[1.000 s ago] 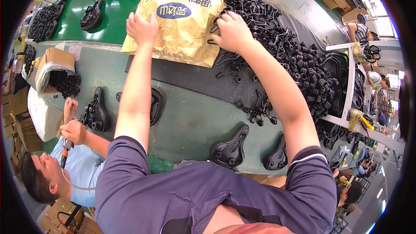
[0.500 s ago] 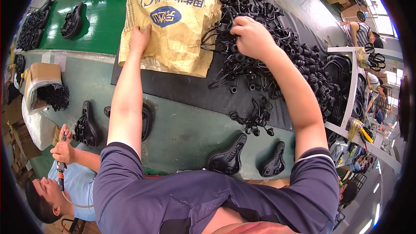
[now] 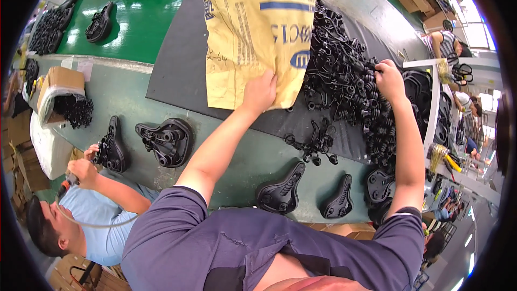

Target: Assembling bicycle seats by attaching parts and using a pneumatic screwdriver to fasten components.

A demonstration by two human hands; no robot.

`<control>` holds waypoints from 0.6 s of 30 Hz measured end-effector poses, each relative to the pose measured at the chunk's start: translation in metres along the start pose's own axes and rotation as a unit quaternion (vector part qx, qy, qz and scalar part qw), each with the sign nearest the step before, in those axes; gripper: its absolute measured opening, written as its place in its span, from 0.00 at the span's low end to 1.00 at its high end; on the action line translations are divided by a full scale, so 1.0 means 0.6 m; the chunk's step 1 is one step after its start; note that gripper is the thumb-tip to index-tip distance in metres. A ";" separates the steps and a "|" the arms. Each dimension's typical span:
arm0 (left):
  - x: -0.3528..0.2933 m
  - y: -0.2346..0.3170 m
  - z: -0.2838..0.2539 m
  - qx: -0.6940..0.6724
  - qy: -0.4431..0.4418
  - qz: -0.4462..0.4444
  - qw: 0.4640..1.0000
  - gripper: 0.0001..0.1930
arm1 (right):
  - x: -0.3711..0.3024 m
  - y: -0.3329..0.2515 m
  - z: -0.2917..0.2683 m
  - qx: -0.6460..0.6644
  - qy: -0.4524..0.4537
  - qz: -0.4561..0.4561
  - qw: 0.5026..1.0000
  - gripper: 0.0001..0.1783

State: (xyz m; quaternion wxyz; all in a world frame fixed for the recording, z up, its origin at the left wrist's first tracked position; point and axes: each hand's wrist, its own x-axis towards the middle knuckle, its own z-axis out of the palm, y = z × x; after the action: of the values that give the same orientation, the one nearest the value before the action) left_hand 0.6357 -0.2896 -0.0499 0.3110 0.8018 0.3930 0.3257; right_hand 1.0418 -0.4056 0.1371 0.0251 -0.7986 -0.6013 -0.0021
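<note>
A yellow paper sack (image 3: pixel 237 37) lies over the black mat, its right side against a heap of black wire-and-bushing parts (image 3: pixel 336 48). My left hand (image 3: pixel 260 92) is closed on the sack's lower part, near its bottom edge. Farther right, my right hand (image 3: pixel 390 81) is at the far side of the heap, beside the black coil springs (image 3: pixel 377 129). Its fingers are pinched together; a bit of something dark shows at their tips, too small to name. A smaller cluster of the black parts (image 3: pixel 314 143) sits nearer me on the mat's edge.
Black bicycle saddles (image 3: pixel 281 189) stand along the near edge of the green table (image 3: pixel 231 161). At left, a co-worker (image 3: pixel 102 199) holds a power screwdriver by a saddle (image 3: pixel 111 148). A box of small black parts (image 3: pixel 62 86) stands beyond. A white metal frame (image 3: pixel 433 102) borders the right.
The sack has shifted right with my left hand, baring mat on its left and covering part of the heap. My right hand has moved right, from the wire parts to beside the springs.
</note>
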 end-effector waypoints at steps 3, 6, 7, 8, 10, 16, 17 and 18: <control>-0.083 -0.051 -0.019 0.048 0.040 0.021 0.998 0.07 | 0.077 -0.066 -0.060 0.032 0.104 -0.093 0.990 0.13; -0.131 -0.086 -0.018 0.089 0.069 0.051 0.992 0.08 | 0.215 -0.167 -0.117 0.120 0.117 -0.087 0.982 0.21; -0.140 -0.101 -0.020 0.108 0.056 0.056 0.991 0.08 | 0.271 -0.218 -0.133 0.133 0.107 -0.086 0.982 0.25; -0.146 -0.109 -0.014 0.109 0.060 0.058 0.991 0.08 | 0.330 -0.248 -0.138 0.117 0.126 -0.104 0.980 0.28; -0.160 -0.117 -0.005 0.107 0.047 0.065 0.991 0.09 | 0.422 -0.342 -0.161 0.137 0.109 -0.119 0.977 0.37; -0.170 -0.143 0.005 0.088 0.076 0.107 0.987 0.10 | 0.613 -0.603 -0.125 0.007 0.196 -0.113 0.974 0.41; -0.171 -0.145 0.001 0.096 0.076 0.110 0.986 0.10 | 0.619 -0.637 -0.128 0.011 0.196 -0.122 0.973 0.41; -0.185 -0.152 -0.006 0.110 0.078 0.099 0.986 0.10 | 0.577 -0.698 -0.158 0.029 0.131 -0.109 0.985 0.42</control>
State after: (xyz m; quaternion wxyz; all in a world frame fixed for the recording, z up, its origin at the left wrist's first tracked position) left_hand 0.5407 -0.3356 -0.1475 0.1553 0.8384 0.3679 0.3709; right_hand 0.7377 0.0383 0.2591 0.1263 -0.7199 -0.6763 -0.0919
